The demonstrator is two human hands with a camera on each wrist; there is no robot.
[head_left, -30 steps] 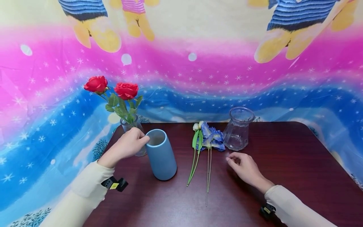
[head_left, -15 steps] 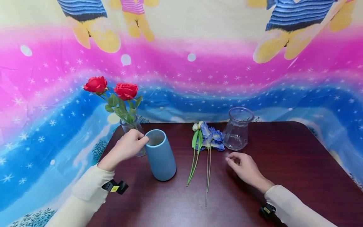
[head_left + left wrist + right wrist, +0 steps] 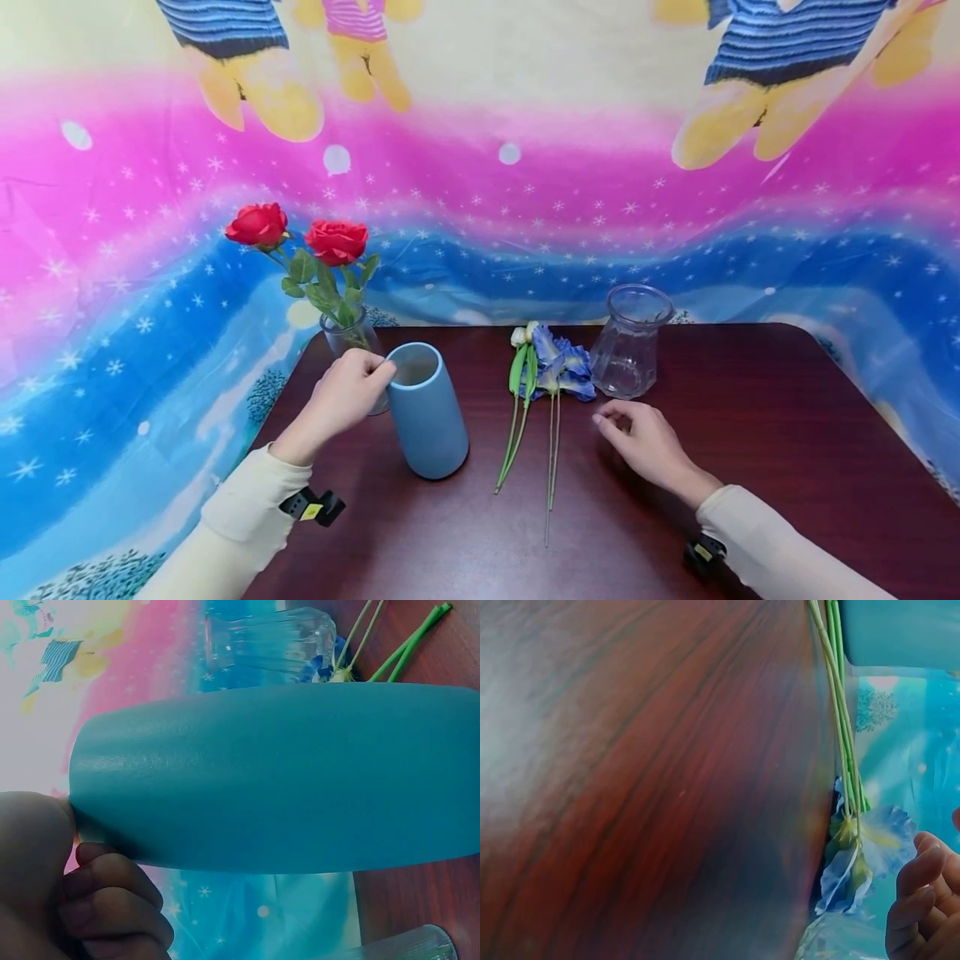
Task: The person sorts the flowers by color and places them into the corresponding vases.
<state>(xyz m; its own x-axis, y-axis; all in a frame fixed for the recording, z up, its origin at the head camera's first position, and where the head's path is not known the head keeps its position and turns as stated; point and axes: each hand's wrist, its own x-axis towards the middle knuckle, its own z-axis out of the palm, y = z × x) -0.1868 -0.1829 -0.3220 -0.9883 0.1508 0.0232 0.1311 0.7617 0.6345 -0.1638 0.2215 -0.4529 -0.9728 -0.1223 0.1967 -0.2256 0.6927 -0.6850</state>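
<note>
My left hand pinches the rim of a tall blue-grey vase between thumb and curled fingers. In the left wrist view the vase fills the middle, with the fingers at its mouth end. The vase stands upright on the table, and its mouth looks hollow with no stems in it. My right hand, fingers loosely curled around nothing, rests near the blue irises. Beside these lie white tulips with green stems. In the right wrist view the irises appear left of the fingertips.
Behind my left hand a clear glass vase holds two red roses; my hand partly hides it. A wider clear glass vase stands behind my right hand. The dark red table ends at a printed cloth backdrop.
Almost nothing differs. The left hand keeps its pinch on the vase rim, its forearm shifting slightly right. The right hand and flowers stay in place.
</note>
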